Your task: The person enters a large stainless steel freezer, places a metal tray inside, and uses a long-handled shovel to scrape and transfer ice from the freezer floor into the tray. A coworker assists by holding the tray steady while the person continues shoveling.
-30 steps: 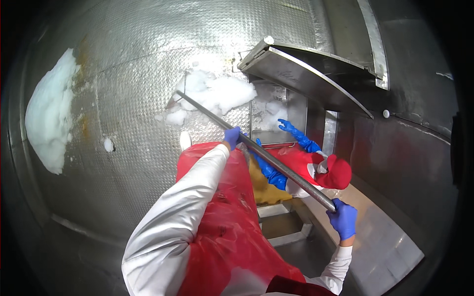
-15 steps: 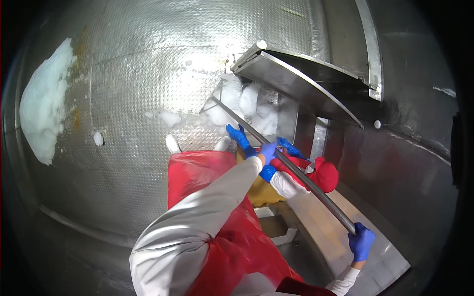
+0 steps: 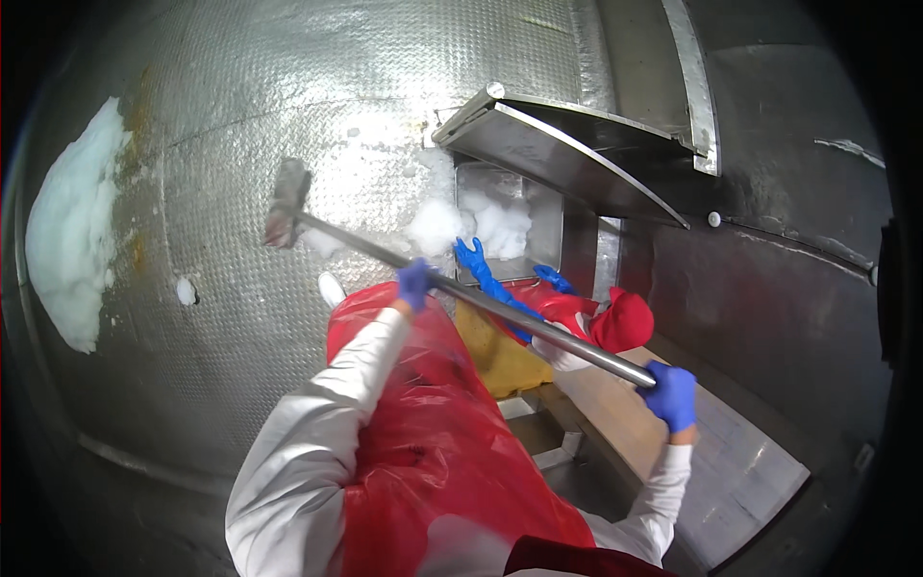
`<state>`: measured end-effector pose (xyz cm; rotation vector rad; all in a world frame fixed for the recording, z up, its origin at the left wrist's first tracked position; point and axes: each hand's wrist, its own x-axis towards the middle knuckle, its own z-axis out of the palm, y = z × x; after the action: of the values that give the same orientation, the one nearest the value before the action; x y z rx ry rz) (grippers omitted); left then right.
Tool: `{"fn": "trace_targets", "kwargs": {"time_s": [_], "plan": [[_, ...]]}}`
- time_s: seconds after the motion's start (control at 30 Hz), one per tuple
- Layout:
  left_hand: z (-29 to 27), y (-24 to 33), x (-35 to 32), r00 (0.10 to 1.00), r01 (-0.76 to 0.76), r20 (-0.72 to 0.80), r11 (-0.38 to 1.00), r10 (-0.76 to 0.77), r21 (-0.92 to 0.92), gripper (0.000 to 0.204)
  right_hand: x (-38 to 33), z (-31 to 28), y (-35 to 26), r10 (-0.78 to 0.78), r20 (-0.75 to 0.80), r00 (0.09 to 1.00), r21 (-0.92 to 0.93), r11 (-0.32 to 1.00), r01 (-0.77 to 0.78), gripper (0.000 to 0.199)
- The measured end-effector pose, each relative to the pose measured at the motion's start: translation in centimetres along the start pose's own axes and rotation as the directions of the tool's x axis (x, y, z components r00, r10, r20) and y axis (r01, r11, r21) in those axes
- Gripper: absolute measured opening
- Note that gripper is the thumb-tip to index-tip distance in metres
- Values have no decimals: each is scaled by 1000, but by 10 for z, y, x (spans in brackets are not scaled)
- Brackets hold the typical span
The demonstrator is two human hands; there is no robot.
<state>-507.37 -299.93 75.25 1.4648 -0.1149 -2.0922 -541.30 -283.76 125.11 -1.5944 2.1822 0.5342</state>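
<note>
Both gloved hands, left hand (image 3: 414,283) and right hand (image 3: 672,395), wrap fingers around a long metal scraper (image 3: 461,291) angled at the icy wall (image 3: 240,144); its swing might strike, seemingly, the co-worker's hand (image 3: 471,258) beneath

bright steel glare, dark fisheye rim

A long metal scraper (image 3: 461,291) is held in both blue-gloved hands. Its straight grey shaft is gripped midway by the left hand (image 3: 414,284) and at the near end by the right hand (image 3: 672,395). From the right hand the shaft is slanted up and leftward, past the left hand. Its flat blade (image 3: 286,203), well beyond the left hand, is set against the dimpled steel wall.
</note>
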Motion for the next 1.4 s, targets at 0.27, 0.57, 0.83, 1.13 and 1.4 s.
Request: {"fn": "trace_targets", "kwargs": {"time_s": [0.27,0.57,0.83,1.13,1.4], "plan": [[-289,139,85,953,-48,-294,995,71,85,23,95,27,-190,-382,166,909,784,610,114,59],[-280,127,76,954,11,-299,998,-30,-63,20,129,112,-259,20,-382,924,891,-256,374,27],[-142,78,38,974,42,-222,999,-44,-14,19,138,70,-175,96,-439,893,711,-571,411,12],[46,-23,20,976,194,-88,978,-201,-77,26,82,-3,-44,285,-511,811,704,-402,585,23],[189,-88,5,933,357,172,868,-316,-346,13,16,-66,-33,353,-724,593,616,-58,786,18]]}}
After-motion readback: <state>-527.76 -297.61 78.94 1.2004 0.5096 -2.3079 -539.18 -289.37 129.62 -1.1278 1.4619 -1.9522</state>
